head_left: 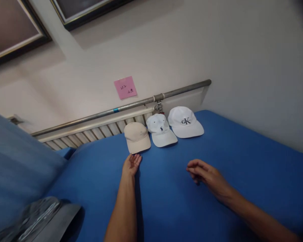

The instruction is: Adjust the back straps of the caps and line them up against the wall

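Three baseball caps stand in a row at the back of a blue surface (166, 195), brims toward me. On the left is a beige cap (136, 132); in the middle is a white cap with a small dark rider emblem (158, 124); on the right is a white cap with black letters (180, 117). My left hand (131, 164) is palm up with fingers apart at the beige cap's brim edge; whether it touches the brim I cannot tell. My right hand (205, 174) hovers over the surface, fingers curled toward the thumb, nothing visible in them.
A grey cap (58, 220) lies at the lower left, beside a blue curtain (17, 168). Behind the row run a metal pipe (138, 103) and a radiator (88, 134). A pink note (125, 87) and framed pictures (91, 15) hang on the wall.
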A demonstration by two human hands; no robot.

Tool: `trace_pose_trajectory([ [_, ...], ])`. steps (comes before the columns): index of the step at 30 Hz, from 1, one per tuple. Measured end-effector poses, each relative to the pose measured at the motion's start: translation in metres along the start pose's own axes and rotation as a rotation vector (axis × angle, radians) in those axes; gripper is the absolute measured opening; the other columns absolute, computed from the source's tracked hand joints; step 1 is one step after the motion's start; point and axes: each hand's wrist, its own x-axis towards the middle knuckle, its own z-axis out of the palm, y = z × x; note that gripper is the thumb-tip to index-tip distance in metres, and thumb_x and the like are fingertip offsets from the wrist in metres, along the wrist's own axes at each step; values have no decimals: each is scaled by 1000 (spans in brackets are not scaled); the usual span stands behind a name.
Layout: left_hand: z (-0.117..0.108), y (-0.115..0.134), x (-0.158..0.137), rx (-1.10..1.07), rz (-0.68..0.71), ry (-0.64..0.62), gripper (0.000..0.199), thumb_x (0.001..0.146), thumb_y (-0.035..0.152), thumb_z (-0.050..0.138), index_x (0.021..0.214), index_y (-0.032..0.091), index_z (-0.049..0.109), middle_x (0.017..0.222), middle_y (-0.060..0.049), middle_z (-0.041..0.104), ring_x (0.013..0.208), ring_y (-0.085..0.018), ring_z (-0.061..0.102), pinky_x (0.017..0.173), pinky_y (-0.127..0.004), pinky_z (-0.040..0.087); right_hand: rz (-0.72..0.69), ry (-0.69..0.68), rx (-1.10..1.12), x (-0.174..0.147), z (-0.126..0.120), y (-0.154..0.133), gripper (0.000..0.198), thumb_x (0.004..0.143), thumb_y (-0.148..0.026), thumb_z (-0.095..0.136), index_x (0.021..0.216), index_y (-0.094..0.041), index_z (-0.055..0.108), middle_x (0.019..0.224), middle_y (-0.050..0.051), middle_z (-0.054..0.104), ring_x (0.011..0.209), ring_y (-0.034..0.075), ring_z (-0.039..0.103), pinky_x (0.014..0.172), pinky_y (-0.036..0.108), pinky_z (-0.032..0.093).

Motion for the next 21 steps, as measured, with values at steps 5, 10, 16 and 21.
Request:
trace_pose_trajectory([
  [5, 24, 1, 26, -6, 37, 25, 12, 89, 16, 52, 100, 12, 57, 86, -2, 62, 70, -12, 62, 60, -27, 55, -5, -86, -100, 5, 0, 1, 15, 71, -33, 59, 77, -20, 56, 60, -3, 50, 53, 11, 46, 55, 27, 39],
  [10, 13, 0, 17, 2, 72, 2, 8, 86, 6, 52, 81, 10, 57, 72, 1, 61, 62, -9, 61, 57, -23, 55, -22, -135, -157, 6, -4, 4, 11, 73, -29, 56, 76, -19, 55, 61, -3, 51, 54, 10, 47, 54, 25, 38],
  [16, -31, -14, -32, 10, 119, -131, 21, 79, -4, 54, 67, 14, 53, 68, -1, 67, 61, -10, 65, 62, -23, 57, 14, -152, -128, 9, -3, 12, 12, 71, -27, 56, 79, -18, 56, 59, -4, 51, 52, 9, 48, 49, 22, 37],
  [21, -54, -28, -70, 96, 95, -332, 24, 68, 1, 70, 84, 17, 63, 78, 0, 70, 59, -10, 65, 54, -19, 54, 72, -200, 128, -1, 2, 2, 46, 64, -23, 62, 109, -20, 54, 101, 5, 61, 54, 7, 52, 41, 20, 34],
])
